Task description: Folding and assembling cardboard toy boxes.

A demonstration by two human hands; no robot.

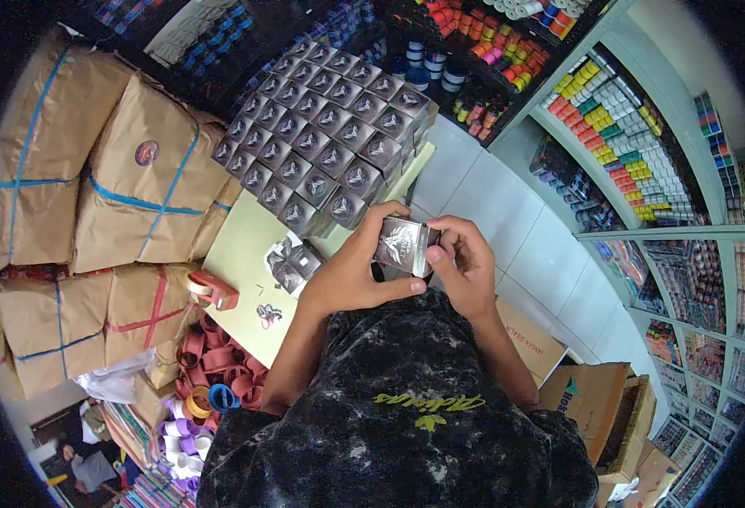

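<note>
A small dark box [399,244] with a silver winged emblem is held up in front of my chest. My left hand [351,275] is closed round its left side, thumb lying along the lower edge. The fingers and thumb of my right hand [467,269] grip the box's right end. Beyond my hands, on a pale yellow table [241,317], stands a block of many similar boxes [305,135] in tight rows. A crumpled clear-and-black wrapped packet [293,264] lies left of my left forearm.
A red tape dispenser [213,290] and small keys or clips [268,316] lie on the table. Brown wrapped parcels [140,161] are stacked at left, above red tape cores [211,360]. Shelves of coloured spools [613,140] line the right; open cartons [588,402] stand lower right.
</note>
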